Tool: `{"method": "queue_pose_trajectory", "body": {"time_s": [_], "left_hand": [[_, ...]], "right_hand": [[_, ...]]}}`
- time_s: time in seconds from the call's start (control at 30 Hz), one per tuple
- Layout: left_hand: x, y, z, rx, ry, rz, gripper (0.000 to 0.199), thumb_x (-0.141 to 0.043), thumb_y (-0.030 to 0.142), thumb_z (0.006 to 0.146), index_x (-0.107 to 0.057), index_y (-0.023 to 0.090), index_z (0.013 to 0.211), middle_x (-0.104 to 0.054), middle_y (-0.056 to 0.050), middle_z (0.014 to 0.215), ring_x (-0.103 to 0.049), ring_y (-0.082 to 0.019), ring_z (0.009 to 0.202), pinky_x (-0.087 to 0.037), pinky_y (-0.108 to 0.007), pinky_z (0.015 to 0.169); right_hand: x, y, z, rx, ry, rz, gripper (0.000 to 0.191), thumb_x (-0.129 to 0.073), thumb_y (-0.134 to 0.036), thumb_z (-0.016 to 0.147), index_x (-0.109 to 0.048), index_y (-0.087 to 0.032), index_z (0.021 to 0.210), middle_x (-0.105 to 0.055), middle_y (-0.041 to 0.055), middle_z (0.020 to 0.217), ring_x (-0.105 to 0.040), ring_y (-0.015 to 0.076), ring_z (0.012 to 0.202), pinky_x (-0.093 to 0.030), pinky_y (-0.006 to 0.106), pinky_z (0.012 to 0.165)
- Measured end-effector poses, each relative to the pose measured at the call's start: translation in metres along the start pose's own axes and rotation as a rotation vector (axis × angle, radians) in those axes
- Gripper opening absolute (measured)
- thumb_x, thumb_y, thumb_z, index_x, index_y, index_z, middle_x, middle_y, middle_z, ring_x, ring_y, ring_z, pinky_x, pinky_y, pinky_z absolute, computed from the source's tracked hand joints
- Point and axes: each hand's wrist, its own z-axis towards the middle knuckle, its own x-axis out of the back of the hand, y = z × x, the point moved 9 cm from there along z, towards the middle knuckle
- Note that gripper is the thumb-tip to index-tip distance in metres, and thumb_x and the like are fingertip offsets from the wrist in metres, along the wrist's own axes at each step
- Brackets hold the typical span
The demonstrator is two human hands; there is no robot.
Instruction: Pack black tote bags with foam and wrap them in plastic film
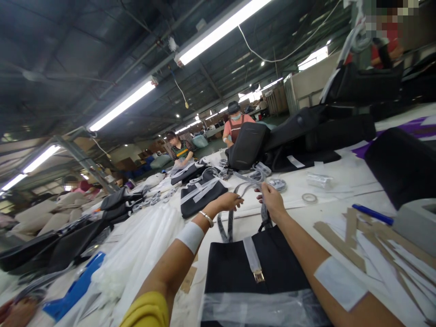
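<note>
A black bag (pixel 238 265) lies flat before me, with clear film across its lower part and a pale strip running down to a gold-coloured clasp (pixel 258 276). Plastic-wrapped grey straps (pixel 225 229) rise from its top edge. My left hand (pixel 230 202) is closed, its fingers pinching a strap above the bag. Just to its right, my right hand (pixel 271 200) is also closed around a strap. White patches are stuck on both forearms. Behind my hands lies another black bag (pixel 200 195) with pale strips across it.
White plastic sleeves (pixel 136 254) and a blue plastic holder (pixel 76 287) lie at left. On the right are a tape roll (pixel 309 198), a blue marker (pixel 372 214), cardboard strips (pixel 339 245) and a grey box (pixel 417 225). Black bags (pixel 248 144) pile up behind. Co-workers (pixel 181 150) stand farther back.
</note>
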Motion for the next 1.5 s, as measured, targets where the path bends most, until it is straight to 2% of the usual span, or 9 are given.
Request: {"method": "queue_pose_trajectory", "body": {"time_s": [0.2, 0.5, 0.73, 0.8, 0.87, 1.03, 1.2, 1.37, 1.5], "left_hand": [[0.017, -0.001, 0.006, 0.020, 0.265, -0.030, 0.033, -0.036, 0.031, 0.099, -0.065, 0.013, 0.102, -0.072, -0.010, 0.085, -0.067, -0.016, 0.059, -0.050, -0.027, 0.061], [0.014, 0.028, -0.021, -0.054, 0.503, 0.236, 0.030, -0.045, 0.044, 0.098, -0.062, 0.020, 0.107, -0.066, -0.013, 0.107, -0.060, -0.028, 0.110, -0.043, -0.039, 0.095], [0.036, 0.056, -0.034, -0.403, 0.828, 0.308, 0.028, -0.048, 0.031, 0.098, -0.066, 0.021, 0.116, -0.051, -0.012, 0.140, -0.040, -0.027, 0.135, -0.034, -0.045, 0.112], [0.037, 0.055, -0.024, -0.484, 0.769, 0.169, 0.028, -0.049, 0.032, 0.097, -0.068, 0.019, 0.114, -0.047, -0.012, 0.145, -0.039, -0.028, 0.137, -0.033, -0.047, 0.114], [0.029, 0.054, -0.009, -0.538, 0.571, 0.015, 0.032, -0.047, 0.034, 0.098, -0.068, 0.019, 0.117, -0.054, -0.013, 0.140, -0.051, -0.026, 0.127, -0.043, -0.043, 0.107], [0.012, 0.044, 0.016, -0.424, 0.237, -0.192, 0.043, -0.045, 0.045, 0.097, -0.063, 0.019, 0.126, -0.059, -0.014, 0.127, -0.065, -0.016, 0.082, -0.057, -0.032, 0.072], [0.023, 0.046, 0.008, -0.366, 0.177, -0.215, 0.043, -0.046, 0.047, 0.096, -0.068, 0.017, 0.118, -0.062, -0.013, 0.120, -0.064, -0.018, 0.092, -0.055, -0.032, 0.077], [0.044, 0.058, -0.009, -0.384, 0.201, -0.400, 0.042, -0.059, 0.050, 0.090, -0.070, 0.017, 0.113, -0.047, -0.015, 0.145, -0.054, -0.027, 0.121, -0.053, -0.032, 0.085], [0.048, 0.063, -0.010, -0.344, 0.212, -0.523, 0.054, -0.062, 0.052, 0.087, -0.058, 0.018, 0.129, -0.064, -0.014, 0.122, -0.067, -0.017, 0.086, -0.053, -0.028, 0.071]], "right_hand": [[-0.004, -0.029, -0.009, 0.266, -0.020, -0.363, 0.044, -0.063, -0.043, 0.082, -0.066, -0.023, 0.122, -0.074, 0.0070, 0.102, -0.065, 0.0258, 0.100, -0.046, 0.036, 0.091], [0.008, -0.026, -0.004, 0.238, 0.079, -0.375, 0.050, -0.045, -0.046, 0.089, -0.065, -0.016, 0.124, -0.074, 0.0069, 0.084, -0.065, 0.0222, 0.076, -0.046, 0.033, 0.075], [0.005, -0.020, -0.004, 0.203, 0.052, -0.244, 0.055, -0.047, -0.049, 0.088, -0.061, -0.015, 0.128, -0.073, 0.0057, 0.087, -0.057, 0.0144, 0.055, -0.048, 0.028, 0.060], [0.004, -0.018, -0.003, 0.175, 0.039, -0.172, 0.058, -0.048, -0.049, 0.087, -0.059, -0.013, 0.131, -0.073, 0.0069, 0.090, -0.058, 0.0135, 0.056, -0.049, 0.026, 0.055], [0.006, -0.019, -0.003, 0.161, 0.045, -0.123, 0.059, -0.049, -0.048, 0.086, -0.058, -0.012, 0.132, -0.073, 0.0078, 0.092, -0.059, 0.0134, 0.058, -0.050, 0.025, 0.053], [0.011, -0.024, -0.004, 0.163, 0.079, -0.142, 0.056, -0.050, -0.047, 0.086, -0.059, -0.013, 0.130, -0.072, 0.0075, 0.090, -0.059, 0.0131, 0.057, -0.049, 0.024, 0.052], [0.012, -0.024, -0.004, 0.180, 0.089, -0.238, 0.055, -0.053, -0.048, 0.086, -0.060, -0.016, 0.130, -0.070, 0.0041, 0.074, -0.061, 0.0161, 0.056, -0.051, 0.030, 0.060], [0.005, -0.035, -0.007, 0.388, 0.064, -0.294, 0.056, -0.056, -0.047, 0.084, -0.059, -0.017, 0.131, -0.068, 0.0122, 0.116, -0.067, 0.0225, 0.083, -0.055, 0.038, 0.079], [0.001, -0.049, -0.015, 0.538, 0.084, -0.402, 0.044, -0.047, -0.044, 0.091, -0.069, -0.015, 0.115, -0.069, 0.0141, 0.111, -0.064, 0.0269, 0.102, -0.049, 0.041, 0.093]]}}
